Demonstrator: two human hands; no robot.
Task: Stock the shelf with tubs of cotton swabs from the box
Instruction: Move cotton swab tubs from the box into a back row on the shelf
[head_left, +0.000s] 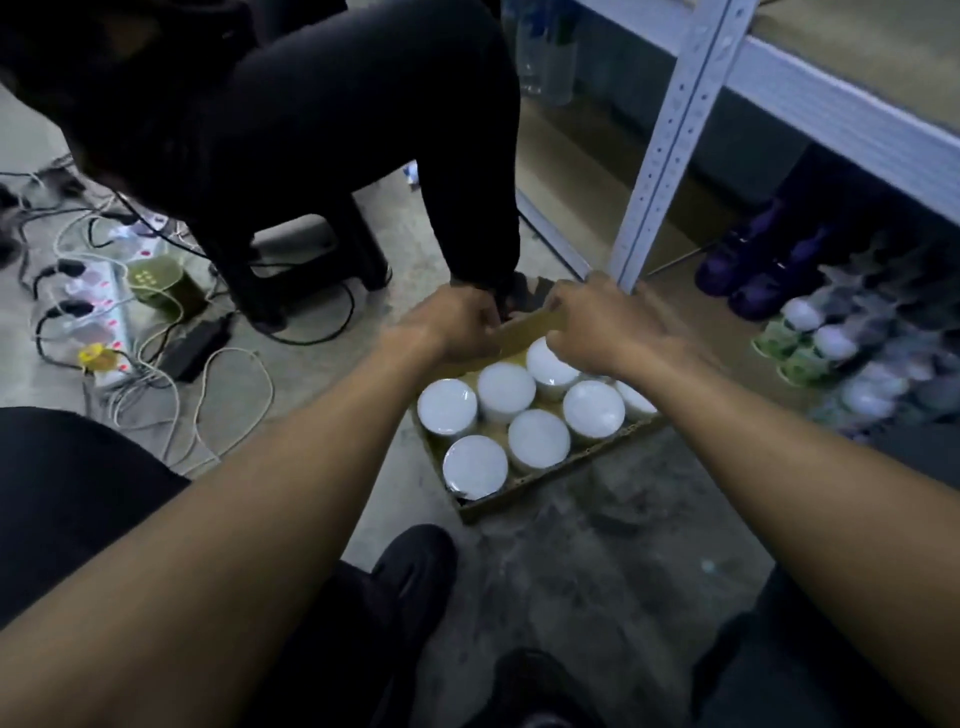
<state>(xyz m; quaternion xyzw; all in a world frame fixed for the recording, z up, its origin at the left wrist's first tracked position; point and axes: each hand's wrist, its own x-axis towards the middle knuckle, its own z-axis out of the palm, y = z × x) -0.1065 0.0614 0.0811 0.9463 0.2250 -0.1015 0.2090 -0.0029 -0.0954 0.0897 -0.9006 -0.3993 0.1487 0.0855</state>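
Sprawling at far left on the grey floor: a white power strip (106, 317) tangled in black and white cables. Sitting in the middle of the floor, just left of the pale perforated metal shelf upright (670, 140): a shallow brown cardboard box (540, 486) packed with white-lidded round tubs of cotton swabs (475, 466). Pinching the left end of the box's far cardboard flap (524, 330): the left hand (447, 325), fingers curled on it. Gripping the same flap's right end: the right hand (597, 325), fingers likewise curled round the card. Judging by this, opening the box, with no tub lifted yet; next, folding that flap back and away, then taking a tub by its lid rim. Standing upright, all tubs, lids facing up, long axis vertical; box running near-left to far-right. Waiting at right on the low shelf (883, 457): blurred white-capped containers (831, 343) and purple bottles (748, 270).
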